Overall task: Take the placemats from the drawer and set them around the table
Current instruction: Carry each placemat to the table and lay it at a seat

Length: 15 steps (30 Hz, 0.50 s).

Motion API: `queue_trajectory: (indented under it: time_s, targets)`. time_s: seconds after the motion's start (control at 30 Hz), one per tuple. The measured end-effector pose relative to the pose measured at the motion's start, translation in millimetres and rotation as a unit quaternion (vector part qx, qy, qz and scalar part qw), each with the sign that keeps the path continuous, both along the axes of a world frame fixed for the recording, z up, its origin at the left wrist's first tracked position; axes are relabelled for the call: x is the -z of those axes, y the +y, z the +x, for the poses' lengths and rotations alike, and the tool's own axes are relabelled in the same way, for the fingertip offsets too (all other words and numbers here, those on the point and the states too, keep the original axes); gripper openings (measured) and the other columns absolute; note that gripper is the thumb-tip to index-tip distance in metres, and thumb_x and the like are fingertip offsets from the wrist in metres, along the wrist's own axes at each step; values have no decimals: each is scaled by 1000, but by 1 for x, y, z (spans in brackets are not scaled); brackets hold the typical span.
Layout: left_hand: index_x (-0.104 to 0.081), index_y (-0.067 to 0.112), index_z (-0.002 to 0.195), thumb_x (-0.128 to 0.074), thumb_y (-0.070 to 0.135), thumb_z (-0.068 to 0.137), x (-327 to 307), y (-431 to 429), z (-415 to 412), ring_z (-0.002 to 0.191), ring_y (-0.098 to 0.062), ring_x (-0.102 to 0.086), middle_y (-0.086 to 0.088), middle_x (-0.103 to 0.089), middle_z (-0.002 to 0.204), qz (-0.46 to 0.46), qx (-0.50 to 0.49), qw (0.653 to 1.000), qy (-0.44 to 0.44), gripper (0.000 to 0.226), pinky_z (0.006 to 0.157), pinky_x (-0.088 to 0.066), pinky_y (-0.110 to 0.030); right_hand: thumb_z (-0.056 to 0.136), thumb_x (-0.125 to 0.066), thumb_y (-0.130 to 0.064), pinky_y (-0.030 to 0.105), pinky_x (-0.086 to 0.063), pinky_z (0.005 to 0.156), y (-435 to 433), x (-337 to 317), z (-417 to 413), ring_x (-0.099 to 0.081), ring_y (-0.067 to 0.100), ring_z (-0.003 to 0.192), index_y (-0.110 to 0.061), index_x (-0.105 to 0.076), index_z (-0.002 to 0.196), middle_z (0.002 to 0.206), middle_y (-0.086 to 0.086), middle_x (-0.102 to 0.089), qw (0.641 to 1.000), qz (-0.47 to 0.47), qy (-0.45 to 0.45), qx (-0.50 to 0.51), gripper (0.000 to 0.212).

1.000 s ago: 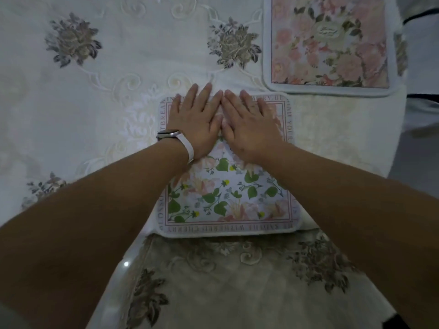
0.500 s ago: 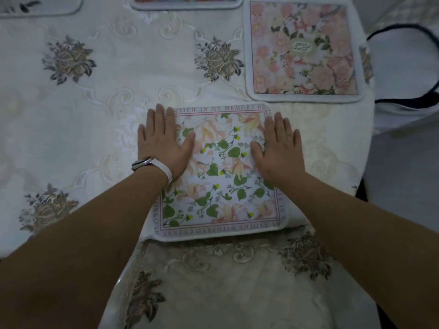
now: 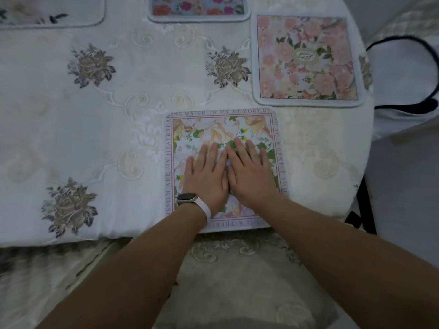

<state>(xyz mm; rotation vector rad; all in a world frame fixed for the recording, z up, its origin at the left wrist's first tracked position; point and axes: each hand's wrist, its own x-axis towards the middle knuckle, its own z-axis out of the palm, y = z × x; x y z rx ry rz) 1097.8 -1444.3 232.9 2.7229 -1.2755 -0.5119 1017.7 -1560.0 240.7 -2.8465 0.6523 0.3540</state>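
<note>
A square floral placemat (image 3: 209,129) with a lettered border lies at the near edge of the table (image 3: 59,143), which wears a white embroidered cloth. My left hand (image 3: 206,179), a watch on its wrist, and my right hand (image 3: 251,174) press flat on the mat's middle, side by side and touching, fingers straight. A pink floral placemat (image 3: 306,60) sits at the far right. Farther back lie a bright-flowered placemat (image 3: 197,8) and a pale placemat (image 3: 50,13) at the far left, both cut off by the frame.
The tablecloth hangs over the near edge, above a patterned fabric seat (image 3: 237,276) in front of me. A white chair with dark trim (image 3: 403,74) stands at the table's right side. Grey floor shows beyond the right edge.
My hands spread from the mat's top middle out to its sides, then came back together at its centre, lower down. The view tilted up, revealing more placemats at the back.
</note>
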Motion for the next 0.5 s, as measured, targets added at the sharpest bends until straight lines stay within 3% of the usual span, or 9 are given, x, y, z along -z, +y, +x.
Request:
queue_trajectory:
  time_s: [0.23, 0.37, 0.5]
  targets:
    - [3, 28, 154, -11, 48, 99, -1, 11, 5, 147, -16, 13, 4, 9, 162, -3, -7, 1000, -2, 60, 119, 4, -45, 101, -20, -44, 48, -5, 121, -11, 5, -14, -3, 26, 150, -23, -13, 156, 164, 2, -7, 999, 9, -21, 41, 59]
    - [6, 24, 154, -10, 50, 98, -3, 47, 28, 147, -17, 14, 2, 12, 161, 3, -63, 998, -2, 63, 119, 3, -43, 101, -15, -47, 44, 0, 121, -41, 5, -49, 7, 25, 150, -21, 0, 156, 164, 4, 5, 995, 9, 7, 102, 63]
    - [4, 21, 154, -12, 54, 98, -3, 77, 37, 148, -19, 10, -1, 9, 162, 4, -109, 994, 1, 67, 119, 0, -45, 99, -9, -50, 44, 1, 121, -57, 1, -71, 6, 25, 150, -22, 2, 156, 164, 5, 5, 989, -10, 39, 142, 64]
